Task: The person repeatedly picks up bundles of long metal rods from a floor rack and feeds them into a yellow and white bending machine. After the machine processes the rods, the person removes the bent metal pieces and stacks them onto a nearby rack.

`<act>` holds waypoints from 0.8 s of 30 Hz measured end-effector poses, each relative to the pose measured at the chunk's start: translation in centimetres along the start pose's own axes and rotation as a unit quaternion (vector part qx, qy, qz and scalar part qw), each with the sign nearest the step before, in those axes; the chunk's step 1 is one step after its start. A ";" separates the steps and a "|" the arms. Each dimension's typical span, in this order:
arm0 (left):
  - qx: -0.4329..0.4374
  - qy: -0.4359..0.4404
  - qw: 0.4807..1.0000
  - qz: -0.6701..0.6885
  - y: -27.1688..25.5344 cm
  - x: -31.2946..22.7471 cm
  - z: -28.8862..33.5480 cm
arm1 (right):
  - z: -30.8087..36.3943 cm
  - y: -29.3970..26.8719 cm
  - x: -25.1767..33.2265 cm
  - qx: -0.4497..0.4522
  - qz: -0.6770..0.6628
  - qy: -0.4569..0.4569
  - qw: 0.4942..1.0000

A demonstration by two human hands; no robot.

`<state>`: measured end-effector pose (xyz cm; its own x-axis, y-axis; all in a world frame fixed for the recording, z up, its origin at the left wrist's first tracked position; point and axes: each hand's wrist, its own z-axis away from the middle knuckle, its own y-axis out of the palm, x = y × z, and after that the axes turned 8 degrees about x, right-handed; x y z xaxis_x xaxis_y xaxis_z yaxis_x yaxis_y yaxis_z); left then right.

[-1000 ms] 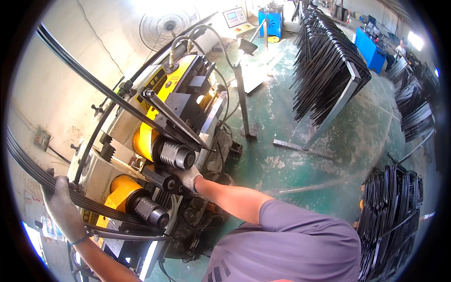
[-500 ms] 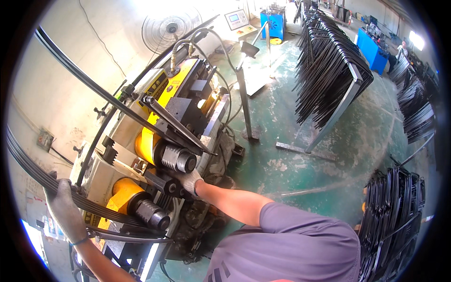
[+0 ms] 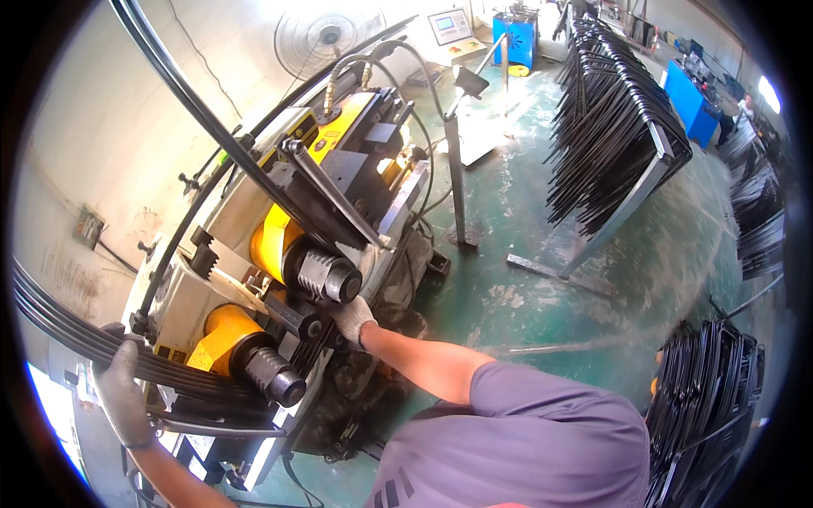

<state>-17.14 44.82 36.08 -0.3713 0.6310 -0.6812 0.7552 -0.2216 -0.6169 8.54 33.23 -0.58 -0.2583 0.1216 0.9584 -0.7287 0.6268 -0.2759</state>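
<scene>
In a grey-white work glove, my left hand [image 3: 127, 398] grips a bundle of long black rods [image 3: 63, 328] at the left, its thumb over them. The bundle curves in from the left rim and ends at the machine's near side. My right hand [image 3: 349, 320], gloved too, reaches in below a dark ribbed cylinder [image 3: 326, 275], beside a dark block with a round end [image 3: 301, 320]; its fingers are hidden behind these parts. A second ribbed cylinder [image 3: 275, 377] sits nearer, on a yellow arm [image 3: 222, 343]. More black rods [image 3: 182, 89] slant across the machine's far section.
A slanted metal post [image 3: 455, 178] stands beyond the machine. Many bent black rods [image 3: 614, 118] hang on a metal rack [image 3: 622, 207] to the right, and another stack [image 3: 703, 398] is near right. Behind are a fan [image 3: 329, 35], a control panel [image 3: 449, 27] and blue machines [image 3: 693, 97].
The view has shifted a little, so the machine and racks sit further right. My left hand keeps its grip on the rods; my right hand stays in below the ribbed cylinder.
</scene>
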 end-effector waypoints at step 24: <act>0.102 -0.018 0.994 -0.040 -1.5 -0.4 0.9 | -3.1 4.0 -9.5 -0.013 -0.127 -0.107 0.986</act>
<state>-18.63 44.23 36.95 -0.4479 0.6272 -0.6372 0.5984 -0.3192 -0.7348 10.06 37.01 -10.52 -0.1992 -0.2055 0.9582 -0.7716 0.6356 -0.0241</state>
